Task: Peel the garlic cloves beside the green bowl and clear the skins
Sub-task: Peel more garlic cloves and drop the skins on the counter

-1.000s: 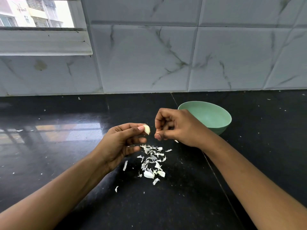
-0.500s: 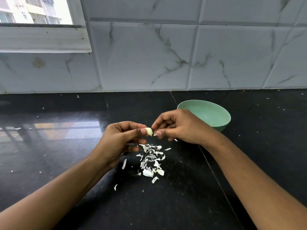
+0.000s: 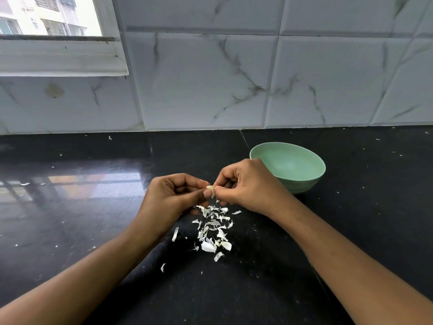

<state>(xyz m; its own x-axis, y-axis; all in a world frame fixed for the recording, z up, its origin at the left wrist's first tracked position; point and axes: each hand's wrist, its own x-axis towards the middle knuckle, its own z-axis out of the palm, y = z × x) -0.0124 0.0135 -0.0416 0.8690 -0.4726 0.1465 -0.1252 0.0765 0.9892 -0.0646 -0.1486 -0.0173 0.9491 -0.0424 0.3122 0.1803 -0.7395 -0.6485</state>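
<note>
Pinching a clove (image 3: 210, 190) in the thumb and forefinger of the left hand (image 3: 171, 202), just above a black counter (image 3: 93, 231). Nipping the same clove from the other side with the thumb and forefinger of the right hand (image 3: 248, 186), with the remaining fingers curled in. Hovering both hands close together, fingertips almost meeting around the clove. Lying on the counter just below the hands and spreading toward the viewer: a loose heap of white skins (image 3: 214, 228), with a few stray pieces beside it. Sitting upright just behind the right hand, partly hidden by it: a green bowl (image 3: 304, 184). Rising behind the counter: a marbled wall (image 3: 206, 85), with a window (image 3: 46, 17) at upper left.
</note>
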